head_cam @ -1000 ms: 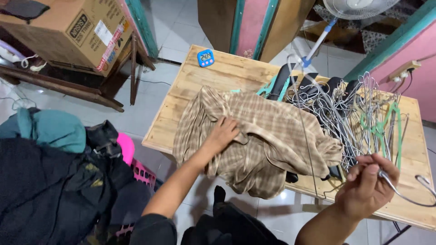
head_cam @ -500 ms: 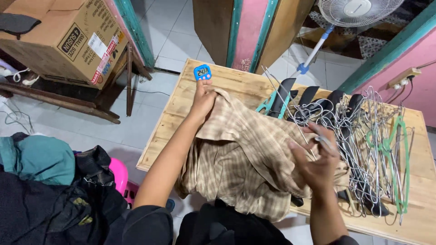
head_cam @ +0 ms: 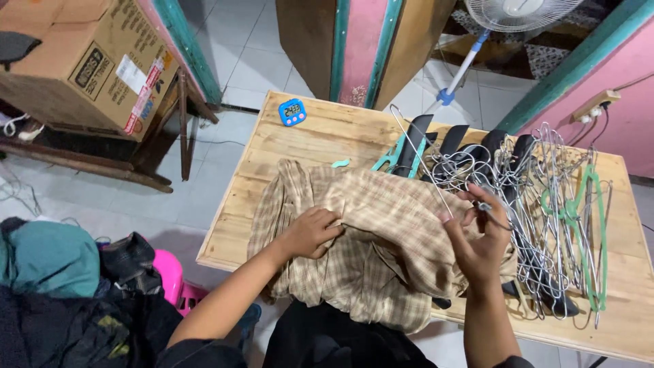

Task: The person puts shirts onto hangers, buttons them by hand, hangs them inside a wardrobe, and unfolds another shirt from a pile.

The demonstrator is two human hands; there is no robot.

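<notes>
Since a moment ago my left hand [head_cam: 310, 233] has drawn back to grip a fold of the beige plaid shirt [head_cam: 368, 238] spread on the wooden table [head_cam: 300, 146], while my right hand [head_cam: 477, 235], apart, pinches a wire hanger [head_cam: 426, 163] over it.

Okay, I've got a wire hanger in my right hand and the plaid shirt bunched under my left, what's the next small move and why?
Probably slide one end of the wire hanger into the shirt's neck opening. The right hand holds the hanger just above the plaid shirt, and the left hand is gripping a fold of the cloth near its upper edge, so lifting that fold would likely open a gap. The collar itself is hard to make out.
</notes>
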